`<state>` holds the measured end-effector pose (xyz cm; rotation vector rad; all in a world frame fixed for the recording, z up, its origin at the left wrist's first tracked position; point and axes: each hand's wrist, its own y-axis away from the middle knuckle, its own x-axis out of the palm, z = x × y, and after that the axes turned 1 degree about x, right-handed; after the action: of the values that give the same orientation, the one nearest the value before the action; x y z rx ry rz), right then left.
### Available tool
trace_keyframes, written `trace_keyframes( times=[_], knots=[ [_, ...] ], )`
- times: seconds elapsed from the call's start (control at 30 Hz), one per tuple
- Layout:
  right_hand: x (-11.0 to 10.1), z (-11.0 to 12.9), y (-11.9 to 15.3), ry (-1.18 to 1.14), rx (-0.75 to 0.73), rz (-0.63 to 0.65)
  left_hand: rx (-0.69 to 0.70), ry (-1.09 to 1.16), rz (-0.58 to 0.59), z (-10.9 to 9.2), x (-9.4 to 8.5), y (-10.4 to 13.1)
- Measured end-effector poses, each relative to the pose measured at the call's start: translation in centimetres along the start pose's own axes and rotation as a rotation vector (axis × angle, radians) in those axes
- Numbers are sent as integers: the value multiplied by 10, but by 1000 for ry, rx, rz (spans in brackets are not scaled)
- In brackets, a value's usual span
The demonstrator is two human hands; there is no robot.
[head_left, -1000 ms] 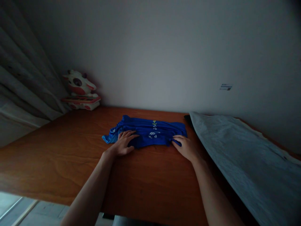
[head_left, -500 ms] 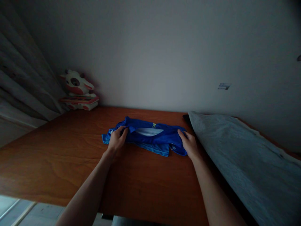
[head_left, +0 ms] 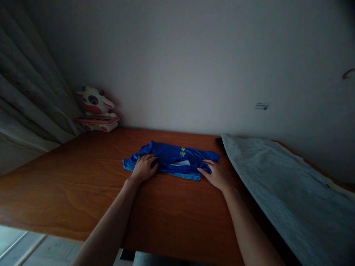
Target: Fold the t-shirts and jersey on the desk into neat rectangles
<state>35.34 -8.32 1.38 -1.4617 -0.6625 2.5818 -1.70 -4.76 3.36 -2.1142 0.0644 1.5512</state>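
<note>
A blue garment [head_left: 169,150] with a small yellow-green print and a pale patch lies folded in a long strip on the brown wooden table [head_left: 166,207]. My left hand [head_left: 144,167] is closed on its near left part, thumb and fingers round the fabric. On the near right part, my right hand [head_left: 215,173] pinches the cloth between thumb and fingers. Lighter blue cloth shows under the near edge and at the left end.
A cow-shaped toy with a keyboard [head_left: 97,111] stands at the back left beside a curtain [head_left: 30,85]. Grey cloth [head_left: 277,177] over something dark lies along the right side. The wall [head_left: 180,66] rises behind the table.
Both hands have moved nearer to each other, and the garment's near edge is turned in, so less of the pale patch shows. The view has shifted slightly.
</note>
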Motion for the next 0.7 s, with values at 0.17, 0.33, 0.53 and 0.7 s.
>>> trace_keyframes(
  times=[0.17,0.33,0.53,0.7],
  knots=[
    [-3,7,11,32,72,-58,-66,54,-59,-18,-9,10],
    [-44,18,27,-77,135,60,-64,131,63,-25,-40,25],
    [-144,35,37,-300,36,152,137,205,15,-24,-130,36],
    [-191,57,57,-377,124,778,-81,528,918,-30,-175,70]
  ],
)
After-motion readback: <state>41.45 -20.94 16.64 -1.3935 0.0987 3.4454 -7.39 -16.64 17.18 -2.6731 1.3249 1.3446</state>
